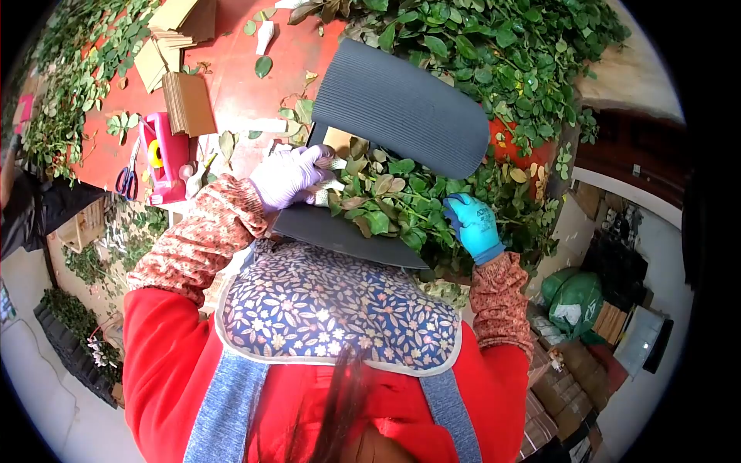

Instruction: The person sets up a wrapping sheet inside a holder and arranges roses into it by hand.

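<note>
Dark strands of hair [336,417] nearest the lens, over a red top [166,347] and a blue floral apron [332,309], both on the body side of the hands. Left hand [289,176], in a lavender glove, curled around white-netted flower heads [332,189]; palm side hidden. Right hand [472,224], in a blue glove, bent against the foliage, fingertips partly lost among leaves; impossible to tell gripping from resting there. Between the two hands, leafy stems [378,197], heads toward the left. Just beyond them, a curved, grey corrugated sheet [401,108]; on the body side, a smooth dark panel [347,238], its join with the sheet not visible.

Best to keep the left grip light, to spare the netted heads, and level them there while gathering stray leaves inward with the right. Support the stems from both ends; avoid creasing the sheet's edge.

Outward from the left hand, on the red table [239,69]: a pink tape dispenser [166,174], scissors [129,174] and a brown cardboard stack [189,104]. Just beside the left wrist, a loose netted head [197,179], easy to knock. Beyond the right hand, heaped greenery [509,54], crowding the sheet and liable to snag.
</note>
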`<action>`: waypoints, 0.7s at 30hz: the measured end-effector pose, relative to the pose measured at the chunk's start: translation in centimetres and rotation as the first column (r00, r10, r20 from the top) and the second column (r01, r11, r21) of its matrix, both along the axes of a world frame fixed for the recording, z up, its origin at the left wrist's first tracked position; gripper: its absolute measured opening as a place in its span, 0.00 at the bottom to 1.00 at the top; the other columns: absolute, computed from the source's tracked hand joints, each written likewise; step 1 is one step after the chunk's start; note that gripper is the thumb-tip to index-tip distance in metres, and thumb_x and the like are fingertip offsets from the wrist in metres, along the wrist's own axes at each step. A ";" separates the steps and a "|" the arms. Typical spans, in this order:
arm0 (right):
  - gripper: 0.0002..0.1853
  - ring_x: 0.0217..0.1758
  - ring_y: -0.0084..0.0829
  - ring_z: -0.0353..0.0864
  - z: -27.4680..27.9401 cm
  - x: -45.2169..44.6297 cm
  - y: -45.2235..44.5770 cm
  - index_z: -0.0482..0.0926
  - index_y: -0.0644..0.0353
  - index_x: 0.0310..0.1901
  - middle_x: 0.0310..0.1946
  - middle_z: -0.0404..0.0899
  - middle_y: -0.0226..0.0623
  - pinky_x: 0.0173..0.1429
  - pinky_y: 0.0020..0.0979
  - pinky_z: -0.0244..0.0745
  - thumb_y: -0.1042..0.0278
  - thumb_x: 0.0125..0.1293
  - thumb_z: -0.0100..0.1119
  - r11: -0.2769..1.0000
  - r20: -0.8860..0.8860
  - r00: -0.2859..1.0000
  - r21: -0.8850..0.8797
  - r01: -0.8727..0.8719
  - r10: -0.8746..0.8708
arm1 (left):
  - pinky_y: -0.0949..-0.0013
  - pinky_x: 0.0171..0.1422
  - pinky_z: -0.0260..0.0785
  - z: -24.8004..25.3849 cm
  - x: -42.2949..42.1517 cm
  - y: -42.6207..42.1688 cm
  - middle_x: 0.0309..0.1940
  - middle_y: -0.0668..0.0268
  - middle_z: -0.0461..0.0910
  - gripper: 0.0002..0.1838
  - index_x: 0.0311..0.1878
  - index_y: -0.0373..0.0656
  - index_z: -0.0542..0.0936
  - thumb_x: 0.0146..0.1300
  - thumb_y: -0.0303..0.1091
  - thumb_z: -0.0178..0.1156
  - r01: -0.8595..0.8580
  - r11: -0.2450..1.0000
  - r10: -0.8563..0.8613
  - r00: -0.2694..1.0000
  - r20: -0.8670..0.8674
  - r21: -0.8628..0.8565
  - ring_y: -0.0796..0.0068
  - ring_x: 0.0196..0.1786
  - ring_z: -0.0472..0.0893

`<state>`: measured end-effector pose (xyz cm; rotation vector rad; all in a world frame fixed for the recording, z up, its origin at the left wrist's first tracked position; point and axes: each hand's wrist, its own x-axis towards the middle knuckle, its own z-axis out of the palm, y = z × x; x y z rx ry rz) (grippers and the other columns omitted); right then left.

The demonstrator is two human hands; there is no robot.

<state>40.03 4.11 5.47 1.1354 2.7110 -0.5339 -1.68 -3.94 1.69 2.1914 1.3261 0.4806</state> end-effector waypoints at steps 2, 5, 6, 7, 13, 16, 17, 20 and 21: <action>0.20 0.45 0.42 0.82 -0.1 -0.3 -0.5 0.81 0.56 0.52 0.47 0.81 0.37 0.47 0.40 0.79 0.80 0.57 0.57 0.999 -0.004 1.000 -0.032 0.007 -0.008 | 0.64 0.40 0.75 0.2 0.2 -0.6 0.38 0.62 0.80 0.23 0.65 0.49 0.76 0.66 0.32 0.62 -0.073 0.953 0.145 0.962 0.231 -0.295 0.68 0.37 0.81; 0.18 0.42 0.42 0.82 -0.6 -0.5 -0.8 0.81 0.54 0.49 0.44 0.80 0.36 0.44 0.41 0.78 0.77 0.56 0.60 0.999 -0.017 1.000 -0.047 -0.007 0.006 | 0.70 0.39 0.77 4.5 1.0 0.1 0.45 0.60 0.81 0.26 0.69 0.48 0.73 0.66 0.30 0.62 -0.123 0.468 0.557 0.810 0.183 -0.875 0.72 0.34 0.80; 0.16 0.41 0.43 0.82 -0.7 0.1 -1.0 0.81 0.53 0.48 0.42 0.80 0.37 0.43 0.42 0.77 0.76 0.56 0.60 0.986 -0.012 0.996 -0.142 0.089 -0.092 | 0.67 0.39 0.78 2.9 0.8 1.0 0.52 0.57 0.79 0.31 0.70 0.48 0.72 0.62 0.28 0.64 -0.048 0.896 0.179 0.949 0.259 -0.442 0.67 0.34 0.81; 0.15 0.40 0.43 0.82 -0.9 0.8 -1.0 0.81 0.53 0.47 0.41 0.80 0.38 0.42 0.43 0.77 0.74 0.56 0.61 0.955 -0.008 0.982 -0.235 0.182 -0.189 | 0.64 0.40 0.78 0.4 0.2 1.8 0.59 0.54 0.76 0.35 0.71 0.49 0.71 0.57 0.26 0.66 0.177 0.975 -0.195 0.973 0.125 0.137 0.62 0.34 0.82; 0.07 0.40 0.46 0.81 -2.5 1.1 -0.7 0.79 0.54 0.41 0.38 0.79 0.41 0.42 0.45 0.75 0.69 0.61 0.59 0.967 0.089 0.989 -0.216 0.136 -0.120 | 0.67 0.40 0.76 -0.4 1.0 1.7 0.61 0.58 0.75 0.36 0.73 0.54 0.68 0.60 0.28 0.65 0.063 0.851 0.110 0.949 0.294 -0.521 0.66 0.36 0.80; 0.12 0.47 0.49 0.83 -1.4 1.5 0.2 0.80 0.52 0.49 0.44 0.82 0.44 0.49 0.48 0.77 0.62 0.66 0.57 0.947 0.103 0.993 -0.309 0.088 -0.059 | 0.74 0.43 0.70 1.8 2.1 1.9 0.45 0.70 0.79 0.22 0.67 0.50 0.73 0.73 0.44 0.58 0.103 0.153 0.776 0.604 0.184 -0.983 0.80 0.37 0.73; 0.14 0.49 0.49 0.83 0.2 1.6 0.7 0.80 0.52 0.52 0.46 0.83 0.45 0.52 0.47 0.78 0.59 0.68 0.56 0.939 0.095 0.995 -0.336 0.072 -0.042 | 0.71 0.44 0.72 1.7 2.1 1.7 0.47 0.69 0.80 0.20 0.63 0.54 0.76 0.70 0.41 0.60 0.093 0.128 0.814 0.559 0.158 -0.987 0.75 0.40 0.78; 0.18 0.48 0.47 0.84 7.8 0.7 6.2 0.79 0.52 0.57 0.46 0.84 0.43 0.53 0.45 0.79 0.53 0.70 0.57 0.927 -0.045 0.985 -0.348 0.142 -0.168 | 0.57 0.58 0.71 1.4 0.9 2.3 0.56 0.70 0.78 0.20 0.60 0.63 0.79 0.63 0.42 0.63 0.156 0.987 -0.161 0.952 -0.262 -0.038 0.65 0.53 0.81; 0.16 0.47 0.45 0.85 8.5 1.3 7.9 0.81 0.51 0.54 0.44 0.84 0.42 0.50 0.43 0.79 0.55 0.69 0.59 0.942 -0.161 0.963 -0.293 0.163 -0.216 | 0.47 0.68 0.66 0.1 0.6 1.5 0.60 0.72 0.77 0.23 0.61 0.67 0.79 0.61 0.45 0.65 0.121 0.985 -0.154 0.934 -0.323 -0.120 0.61 0.60 0.79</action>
